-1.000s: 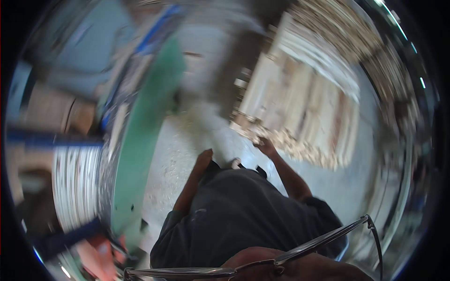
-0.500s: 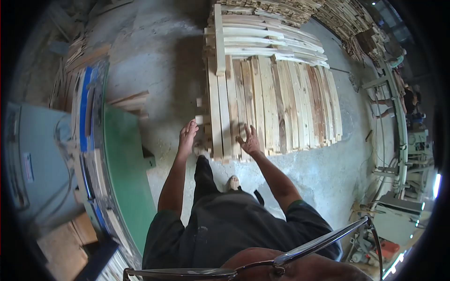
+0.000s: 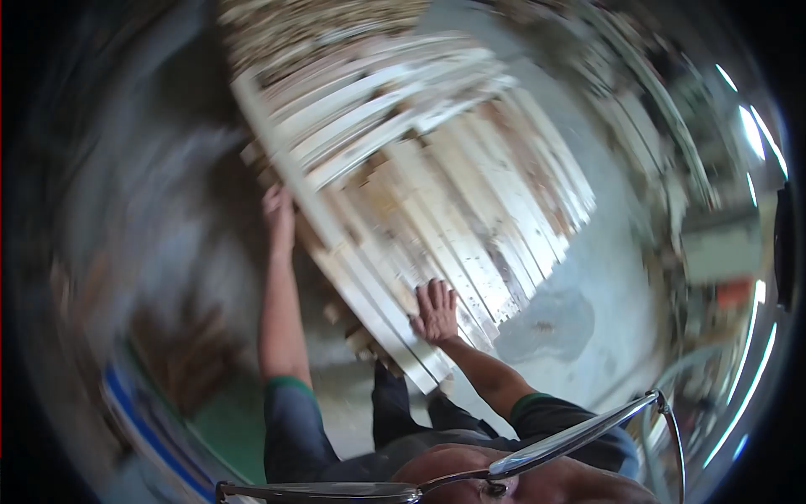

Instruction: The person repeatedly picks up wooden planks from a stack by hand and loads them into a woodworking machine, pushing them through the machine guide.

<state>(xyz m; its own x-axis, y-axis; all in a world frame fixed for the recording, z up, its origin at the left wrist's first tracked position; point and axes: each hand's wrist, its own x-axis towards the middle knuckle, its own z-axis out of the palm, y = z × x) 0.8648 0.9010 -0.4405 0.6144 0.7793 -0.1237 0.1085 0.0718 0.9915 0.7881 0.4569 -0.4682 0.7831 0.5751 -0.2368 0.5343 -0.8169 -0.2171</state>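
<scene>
A large stack of pale wooden boards point(image 3: 428, 202) lies in front of me, one layer running lengthwise and others crosswise toward the back. My right hand point(image 3: 437, 311) rests palm down on the near boards, fingers stretched out and holding nothing. Beside the stack's left edge is my left hand point(image 3: 279, 206), close to a long board point(image 3: 285, 168) that lies along that edge. Motion smears its fingers, and whether they touch or grip the wood cannot be made out.
Farther back stands another pile of thin wood strips point(image 3: 327, 29). To the lower left are a green panel point(image 3: 222, 433) and a blue strip point(image 3: 155, 437), both blurred. Machinery and a light green box point(image 3: 718, 252) line the right side. Grey concrete floor point(image 3: 546, 323) borders the stack.
My view has swung, so the stack appears tilted and farther left. The left hand has reached forward along the stack's edge. The right hand, earlier lifted with curled fingers, now lies on the boards.
</scene>
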